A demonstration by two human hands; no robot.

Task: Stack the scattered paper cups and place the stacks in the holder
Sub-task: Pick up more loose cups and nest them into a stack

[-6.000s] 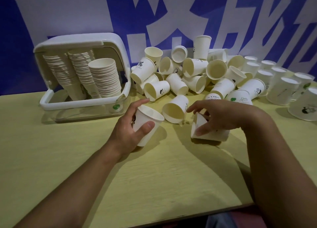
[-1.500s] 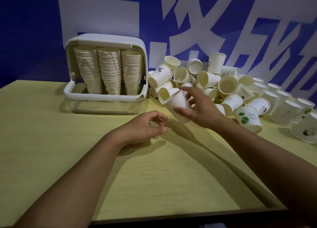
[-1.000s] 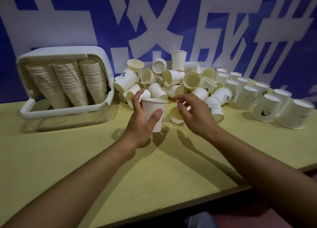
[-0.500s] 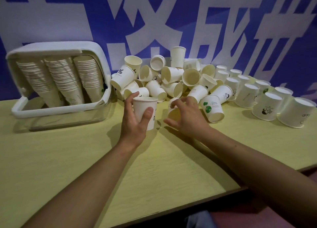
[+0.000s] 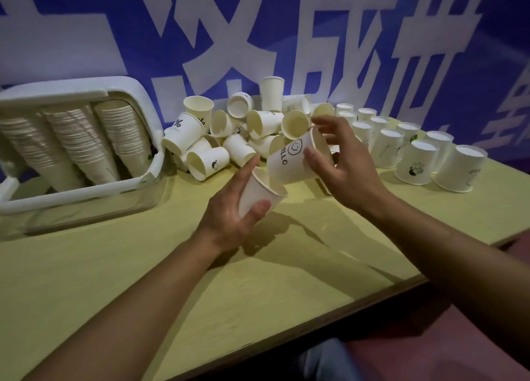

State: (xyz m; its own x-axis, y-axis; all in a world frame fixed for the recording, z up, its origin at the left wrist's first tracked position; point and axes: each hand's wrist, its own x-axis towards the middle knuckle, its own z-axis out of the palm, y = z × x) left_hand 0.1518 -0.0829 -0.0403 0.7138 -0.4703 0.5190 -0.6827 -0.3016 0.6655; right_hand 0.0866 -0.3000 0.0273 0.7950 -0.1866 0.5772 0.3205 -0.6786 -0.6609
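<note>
My left hand (image 5: 229, 211) grips a plain white paper cup (image 5: 259, 194), tilted with its mouth up and to the right. My right hand (image 5: 342, 165) holds a second cup (image 5: 292, 162) printed with HELLO and a smiley, its base just inside the first cup's mouth. A heap of loose cups (image 5: 229, 134) lies behind my hands. The white holder (image 5: 153, 151) stands at the left with three tall cup stacks (image 5: 86, 142) inside.
Several cups stand upside down in rows at the right (image 5: 415, 157), reaching toward the table's right edge. The yellow table (image 5: 114, 266) stretches from the holder to its front edge. A blue and white banner (image 5: 258, 30) forms the back wall.
My right hand picked the HELLO cup out of the pile and brought it up to the cup in my left hand. My left hand tilted its cup toward it.
</note>
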